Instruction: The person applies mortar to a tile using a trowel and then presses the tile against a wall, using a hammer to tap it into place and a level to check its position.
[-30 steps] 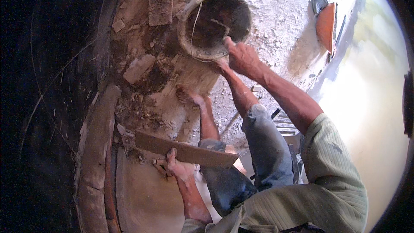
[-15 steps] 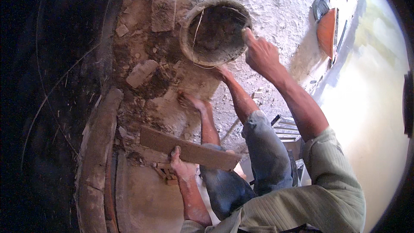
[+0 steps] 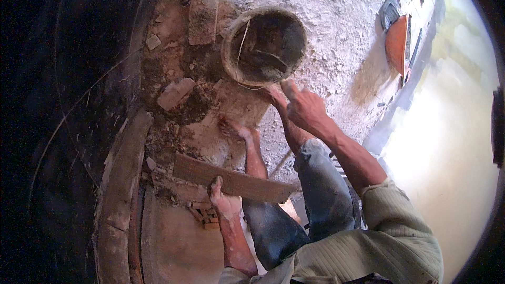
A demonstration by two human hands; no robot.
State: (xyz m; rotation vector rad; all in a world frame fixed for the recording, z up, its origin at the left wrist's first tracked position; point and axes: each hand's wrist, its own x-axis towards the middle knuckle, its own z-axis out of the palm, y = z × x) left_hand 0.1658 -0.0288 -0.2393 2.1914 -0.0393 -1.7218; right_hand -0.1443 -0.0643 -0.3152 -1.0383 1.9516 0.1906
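Note:
My left hand (image 3: 225, 200) grips a long, flat brown board (image 3: 247, 185) near its left end, holding it crosswise above my knees. A round bucket (image 3: 229, 66) with a crusted rim and a thin wire handle stands on the ground ahead, with wet grey mortar inside. My right hand (image 3: 306, 108) is closed at the bucket's near right edge. Its grip hides most of the handle of what looks like a trowel (image 3: 272, 59), whose dark blade shows in the mortar.
Bare feet (image 3: 235, 126) rest on the ground just before the bucket. Loose bricks (image 3: 175, 93) and rubble lie at left, beside a rough ledge (image 3: 118, 194). An orange basin (image 3: 397, 44) leans near the pale wall at right. Small brick pieces (image 3: 206, 215) lie below the board.
My right hand has moved back toward me, from the bucket's right rim to its near edge. A blade now shows in the mortar. The left hand still holds the board.

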